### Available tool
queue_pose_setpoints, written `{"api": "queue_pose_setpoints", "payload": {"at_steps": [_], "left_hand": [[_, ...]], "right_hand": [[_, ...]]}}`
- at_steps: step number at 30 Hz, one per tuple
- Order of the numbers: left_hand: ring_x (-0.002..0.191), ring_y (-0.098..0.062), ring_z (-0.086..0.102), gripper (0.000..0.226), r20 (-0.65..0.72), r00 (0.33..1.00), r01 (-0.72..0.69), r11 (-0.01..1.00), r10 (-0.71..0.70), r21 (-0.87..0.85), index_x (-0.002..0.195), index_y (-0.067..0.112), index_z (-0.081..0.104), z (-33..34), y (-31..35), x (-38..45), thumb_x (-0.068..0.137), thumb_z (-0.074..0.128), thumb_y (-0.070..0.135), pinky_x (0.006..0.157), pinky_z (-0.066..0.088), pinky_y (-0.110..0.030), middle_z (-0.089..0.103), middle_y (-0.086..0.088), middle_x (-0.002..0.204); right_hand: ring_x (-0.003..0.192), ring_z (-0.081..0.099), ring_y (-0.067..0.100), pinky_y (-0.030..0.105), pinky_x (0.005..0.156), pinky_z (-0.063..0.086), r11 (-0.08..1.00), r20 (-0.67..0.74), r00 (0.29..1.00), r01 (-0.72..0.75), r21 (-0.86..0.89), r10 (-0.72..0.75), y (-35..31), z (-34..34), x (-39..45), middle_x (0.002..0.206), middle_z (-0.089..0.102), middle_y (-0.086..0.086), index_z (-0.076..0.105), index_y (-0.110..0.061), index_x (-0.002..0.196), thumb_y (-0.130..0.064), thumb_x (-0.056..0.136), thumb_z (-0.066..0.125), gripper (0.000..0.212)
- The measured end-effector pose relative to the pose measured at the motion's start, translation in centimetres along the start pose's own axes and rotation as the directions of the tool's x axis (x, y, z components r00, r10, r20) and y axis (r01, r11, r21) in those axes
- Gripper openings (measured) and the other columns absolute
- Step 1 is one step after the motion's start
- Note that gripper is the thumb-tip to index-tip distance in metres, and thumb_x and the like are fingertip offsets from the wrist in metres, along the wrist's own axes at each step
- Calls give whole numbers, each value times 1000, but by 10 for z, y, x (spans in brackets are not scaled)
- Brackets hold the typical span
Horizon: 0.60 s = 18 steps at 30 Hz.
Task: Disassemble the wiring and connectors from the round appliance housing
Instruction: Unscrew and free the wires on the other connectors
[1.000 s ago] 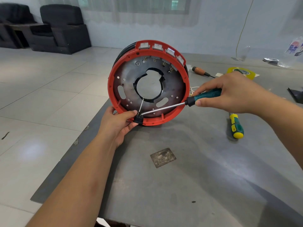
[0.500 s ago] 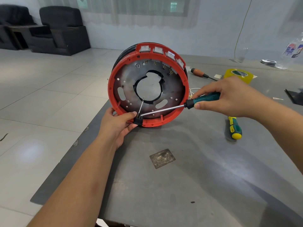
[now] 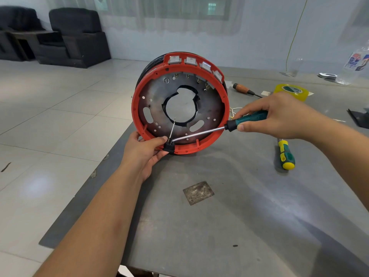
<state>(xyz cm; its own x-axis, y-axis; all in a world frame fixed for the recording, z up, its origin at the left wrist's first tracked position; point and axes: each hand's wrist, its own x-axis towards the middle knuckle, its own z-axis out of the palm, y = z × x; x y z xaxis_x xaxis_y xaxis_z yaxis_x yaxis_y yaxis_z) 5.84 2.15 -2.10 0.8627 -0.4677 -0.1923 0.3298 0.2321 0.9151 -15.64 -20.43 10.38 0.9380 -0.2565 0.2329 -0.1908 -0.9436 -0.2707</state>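
Grey table (image 3: 229,226), tiled floor (image 3: 50,120)

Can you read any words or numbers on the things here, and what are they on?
None can be read.
Bottle label: blue and red print, too blurred.
Yellow tape roll: green mark, too small.
Round stamp on the housing's metal plate: unreadable.
Grey square patch on the table: marks too faint.

left hand (image 3: 146,151) | right hand (image 3: 279,116) | both forearms bare, no sleeves, gloves or rings

Screwdriver (image 3: 201,132) tip marginally nearer the black connector (image 3: 169,147); otherwise alike.
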Motion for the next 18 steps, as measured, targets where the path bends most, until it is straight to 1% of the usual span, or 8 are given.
{"api": "queue_pose_setpoints", "payload": {"at_steps": [2, 3, 5, 8, 12, 13, 15, 18], "left_hand": [[83, -26, 81, 56, 2, 1000, 2, 1000, -2, -5, 130, 16, 57, -1, 0, 0, 85, 80, -8, 59, 61, -29, 78, -16, 110], [83, -26, 80, 57, 2, 1000, 3, 1000, -3, -6, 131, 16, 56, -1, 0, 1, 85, 80, -8, 59, 61, -28, 78, -16, 110], [82, -24, 80, 57, 4, 1000, 3, 1000, -3, -8, 131, 16, 56, -1, -1, 2, 85, 80, -8, 57, 60, -27, 79, -15, 108], [80, -24, 80, 58, 5, 1000, 4, 1000, -3, -6, 132, 17, 57, -1, -2, 3, 85, 80, -7, 58, 61, -29, 80, -12, 101], [81, -24, 80, 60, 5, 1000, 4, 1000, -3, -9, 133, 17, 56, -3, -2, 5, 84, 81, -7, 58, 60, -28, 81, -12, 101], [82, -25, 81, 60, 2, 1000, 5, 1000, -5, -8, 133, 18, 56, -3, -3, 6, 84, 81, -7, 59, 61, -29, 81, -12, 102], [82, -25, 81, 61, -2, 1000, 7, 1000, -7, -1, 133, 18, 56, -2, -3, 5, 84, 82, -7, 60, 61, -29, 80, -13, 105], [78, -24, 81, 63, -10, 1000, 17, 1000, -17, 9, 134, 21, 55, -2, -1, 5, 84, 81, -7, 55, 60, -27, 79, -14, 108]], "right_hand": [[77, 55, -8, 26, 53, 34, 1000, 12, 1000, -1, -12, 1, 1, -1, 2, 77, 58, -45, 68, -58, 97, -66, 76, 64, 23], [77, 55, -10, 26, 53, 33, 1000, 13, 1000, -3, -13, 3, 1, -1, 3, 77, 57, -47, 68, -58, 96, -67, 75, 63, 24], [77, 55, -10, 26, 53, 35, 1000, 8, 1000, -4, -6, 4, 3, 0, 3, 79, 58, -46, 68, -58, 95, -68, 74, 64, 23], [83, 57, -7, 25, 56, 40, 1000, 6, 1000, -4, 30, 4, 6, 3, 1, 86, 61, -43, 68, -59, 91, -65, 75, 67, 17], [84, 58, -5, 25, 57, 41, 999, 3, 1000, 3, 40, -3, 7, 5, 2, 87, 62, -41, 68, -60, 91, -65, 75, 67, 16], [84, 58, -4, 26, 57, 43, 999, 3, 1000, 4, 44, -4, 7, 5, 1, 86, 63, -40, 68, -60, 92, -65, 76, 67, 17], [85, 58, -2, 29, 59, 47, 999, 0, 1000, -4, 46, 4, 6, 5, 1, 83, 67, -32, 69, -60, 93, -66, 75, 66, 19], [80, 62, 10, 39, 63, 54, 1000, -9, 1000, -2, 1, 2, 5, 9, 0, 86, 71, -19, 72, -53, 98, -68, 75, 63, 29]]}}
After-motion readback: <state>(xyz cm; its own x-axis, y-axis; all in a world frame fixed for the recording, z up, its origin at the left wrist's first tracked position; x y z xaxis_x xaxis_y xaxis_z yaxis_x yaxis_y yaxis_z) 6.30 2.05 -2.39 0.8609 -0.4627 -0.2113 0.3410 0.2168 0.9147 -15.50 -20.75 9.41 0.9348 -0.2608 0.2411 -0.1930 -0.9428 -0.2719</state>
